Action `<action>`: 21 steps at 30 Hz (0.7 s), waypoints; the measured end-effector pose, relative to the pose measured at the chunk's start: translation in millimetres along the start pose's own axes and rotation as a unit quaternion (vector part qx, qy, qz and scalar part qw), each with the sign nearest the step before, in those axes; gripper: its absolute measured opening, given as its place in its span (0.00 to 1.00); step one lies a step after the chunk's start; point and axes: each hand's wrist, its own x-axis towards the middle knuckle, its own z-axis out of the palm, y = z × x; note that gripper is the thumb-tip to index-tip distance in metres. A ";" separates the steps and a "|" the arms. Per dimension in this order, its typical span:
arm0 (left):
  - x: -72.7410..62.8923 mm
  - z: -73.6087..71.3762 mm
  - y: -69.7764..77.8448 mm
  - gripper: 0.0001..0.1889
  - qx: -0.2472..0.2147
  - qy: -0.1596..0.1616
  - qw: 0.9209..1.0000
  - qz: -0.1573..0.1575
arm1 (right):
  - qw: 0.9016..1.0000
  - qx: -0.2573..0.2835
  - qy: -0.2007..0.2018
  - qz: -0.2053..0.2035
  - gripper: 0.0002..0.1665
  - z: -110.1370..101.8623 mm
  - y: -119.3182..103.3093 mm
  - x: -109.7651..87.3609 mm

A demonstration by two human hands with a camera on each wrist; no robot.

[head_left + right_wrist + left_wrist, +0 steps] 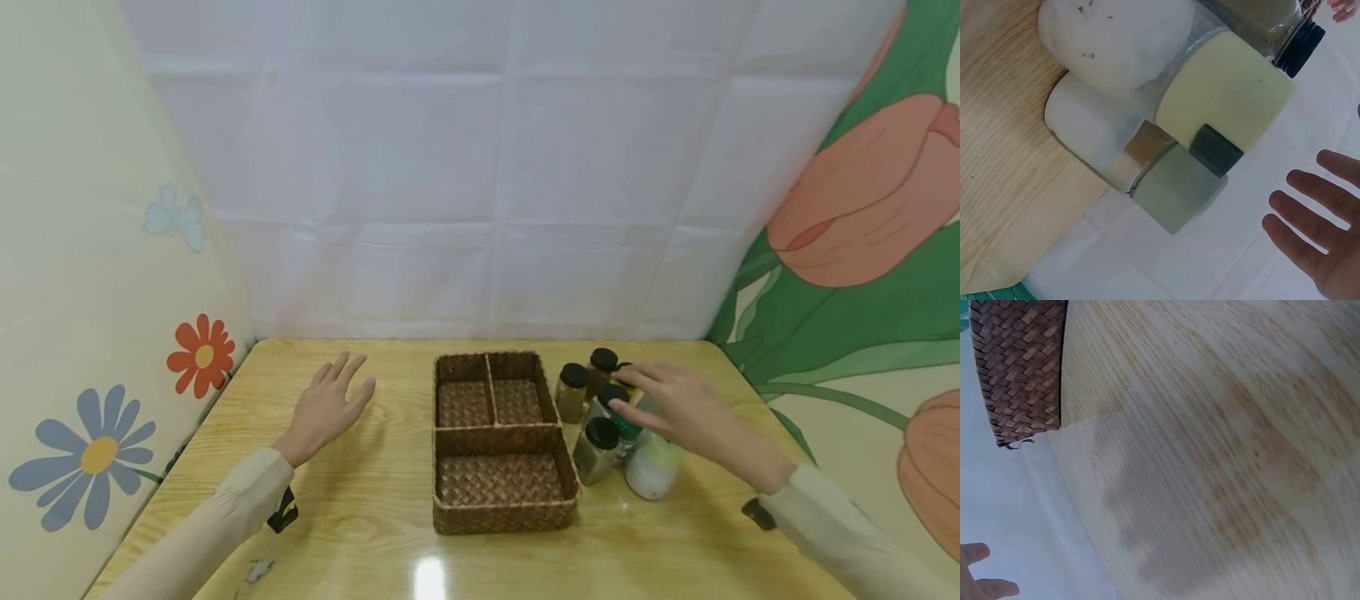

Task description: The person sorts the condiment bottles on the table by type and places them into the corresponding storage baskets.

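Observation:
My left hand (324,414) hovers over the wooden table, left of the basket, fingers spread and holding nothing; only its fingertips (999,587) show in the left wrist view. My right hand (678,408) reaches over a cluster of jars, fingers extended. In the right wrist view the right hand (1332,250) is apart from a jar of white contents with a yellow-green lid (1229,87) and another with a pale green lid (1179,187). Several black-lidded glass jars (592,458) stand beside these, partly hidden by the right hand.
A brown woven basket (502,521) with three compartments sits mid-table, just left of the jars. White cloth (390,167) hangs behind the table (360,533). Flower-printed cloths (82,250) flank both sides.

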 end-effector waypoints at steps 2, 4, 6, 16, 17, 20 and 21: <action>0.0 0.5 0.1 0.33 -0.001 0.000 1.000 0.001 | 1.000 0.005 -0.004 0.002 0.28 -0.6 -1.9 0.2; 0.1 1.0 0.0 0.32 -0.001 0.000 1.000 0.001 | 1.000 0.008 -0.004 -0.001 0.28 -0.9 -3.0 0.1; 0.4 1.3 0.4 0.31 -0.003 -0.002 1.000 0.001 | 1.000 0.010 -0.001 -0.010 0.28 -1.0 -3.8 0.3; 1.6 7.5 6.4 0.32 -0.010 -0.011 1.000 0.001 | 0.997 0.029 -0.041 -0.062 0.26 -0.2 -7.4 1.0; 1.4 8.3 6.7 0.32 -0.012 -0.009 1.000 0.001 | 0.996 0.037 -0.042 -0.068 0.25 0.5 -7.6 0.2; 1.4 10.8 7.1 0.31 -0.012 -0.005 1.000 0.002 | 0.994 0.050 -0.040 -0.084 0.24 2.5 -8.2 -0.9; 1.5 11.3 7.4 0.31 -0.012 -0.004 1.000 0.003 | 0.994 0.051 -0.038 -0.086 0.24 2.8 -8.4 -0.7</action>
